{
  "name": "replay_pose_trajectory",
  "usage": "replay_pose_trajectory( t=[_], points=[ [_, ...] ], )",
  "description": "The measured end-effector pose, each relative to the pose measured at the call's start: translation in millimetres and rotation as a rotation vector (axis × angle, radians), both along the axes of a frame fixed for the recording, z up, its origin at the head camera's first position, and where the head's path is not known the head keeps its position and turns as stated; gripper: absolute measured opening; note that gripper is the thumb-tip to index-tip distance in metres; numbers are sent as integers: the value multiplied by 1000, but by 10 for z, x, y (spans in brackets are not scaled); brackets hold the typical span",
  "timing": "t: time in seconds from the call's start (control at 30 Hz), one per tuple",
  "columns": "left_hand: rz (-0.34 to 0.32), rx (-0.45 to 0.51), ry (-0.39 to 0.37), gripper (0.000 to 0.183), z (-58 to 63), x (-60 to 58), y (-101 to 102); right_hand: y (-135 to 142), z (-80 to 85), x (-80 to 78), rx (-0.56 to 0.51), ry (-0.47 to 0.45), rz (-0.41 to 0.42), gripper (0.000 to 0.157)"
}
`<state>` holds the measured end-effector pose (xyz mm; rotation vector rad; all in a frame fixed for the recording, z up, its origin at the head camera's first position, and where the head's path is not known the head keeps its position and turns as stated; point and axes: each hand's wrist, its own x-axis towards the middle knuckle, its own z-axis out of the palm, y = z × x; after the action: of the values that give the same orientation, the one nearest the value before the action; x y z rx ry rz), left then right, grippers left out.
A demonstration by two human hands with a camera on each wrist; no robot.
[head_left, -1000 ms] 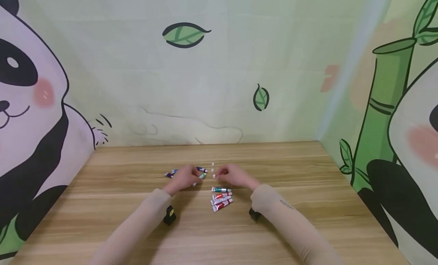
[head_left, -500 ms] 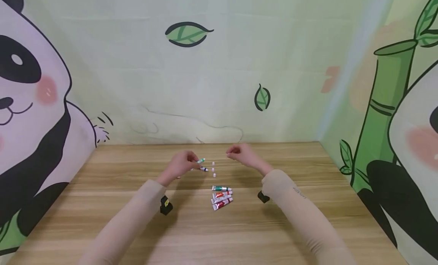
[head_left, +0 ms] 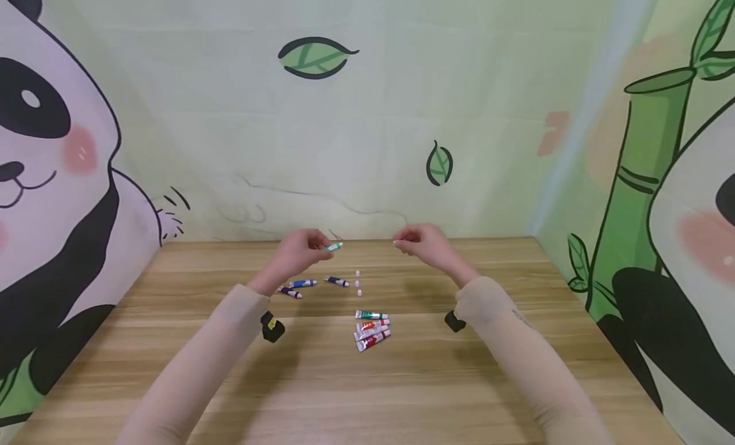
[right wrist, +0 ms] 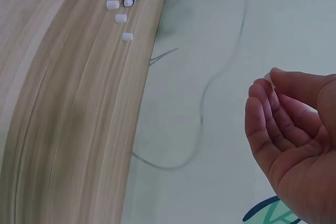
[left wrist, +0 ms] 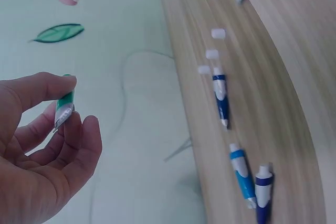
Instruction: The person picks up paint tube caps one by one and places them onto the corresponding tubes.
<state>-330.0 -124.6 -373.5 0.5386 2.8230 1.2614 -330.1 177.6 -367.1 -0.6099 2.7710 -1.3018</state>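
My left hand [head_left: 300, 250] pinches a green and silver paint tube [left wrist: 64, 109] between thumb and fingers, raised above the back of the table. In the right wrist view that tube's white nozzle end points down. To the right, my right hand [head_left: 426, 244] holds a small white cap [right wrist: 268, 77] between thumb and fingertip, also lifted. Below and between the hands, several white caps [head_left: 359, 293] stand in a short row. Left of them lie a dark blue tube [head_left: 336, 281], a lighter blue tube [head_left: 302, 283] and another dark one [head_left: 289, 292].
Nearer the front, a green tube [head_left: 371, 315] lies above several red and orange-labelled tubes [head_left: 373, 340] on the wooden table [head_left: 367, 394]. A painted backdrop [head_left: 373, 113] rises behind the table's back edge. Both wrists carry black camera mounts [head_left: 272, 327].
Both hands have risen and moved toward the back, and farther apart. The green tube came up with the left hand, the white cap with the right. The blue tubes are uncovered now.
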Motion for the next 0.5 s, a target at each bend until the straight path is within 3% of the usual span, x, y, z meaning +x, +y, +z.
replay_pose_trajectory(
  t=[0.2, 0.5],
  points=[
    [-34, 40, 3, 16, 129, 81, 67, 38, 22, 65, -39, -4, -15, 25],
    [-89, 43, 56, 19, 413, 257, 158, 104, 222, 244, -149, 24, -28, 29]
  ],
)
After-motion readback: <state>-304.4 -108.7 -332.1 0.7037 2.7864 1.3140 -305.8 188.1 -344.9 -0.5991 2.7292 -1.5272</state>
